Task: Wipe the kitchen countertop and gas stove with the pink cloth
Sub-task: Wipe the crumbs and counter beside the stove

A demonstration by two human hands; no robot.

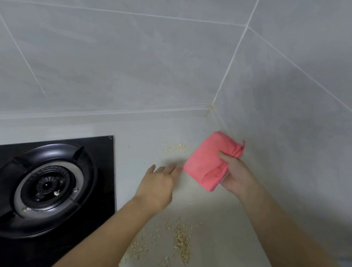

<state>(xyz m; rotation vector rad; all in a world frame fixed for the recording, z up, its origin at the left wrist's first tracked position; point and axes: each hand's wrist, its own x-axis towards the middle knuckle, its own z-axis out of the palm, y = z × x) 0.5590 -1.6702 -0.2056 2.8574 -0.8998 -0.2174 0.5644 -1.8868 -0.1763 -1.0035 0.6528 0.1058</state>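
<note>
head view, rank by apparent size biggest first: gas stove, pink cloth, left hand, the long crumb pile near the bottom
1. gas stove, largest even though the frame edge crops it
2. pink cloth and left hand, too alike to rank
3. crumb pile

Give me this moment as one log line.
right hand: grips cloth | left hand: open, beside cloth | crumbs: on countertop | stove: no hand on it
</note>
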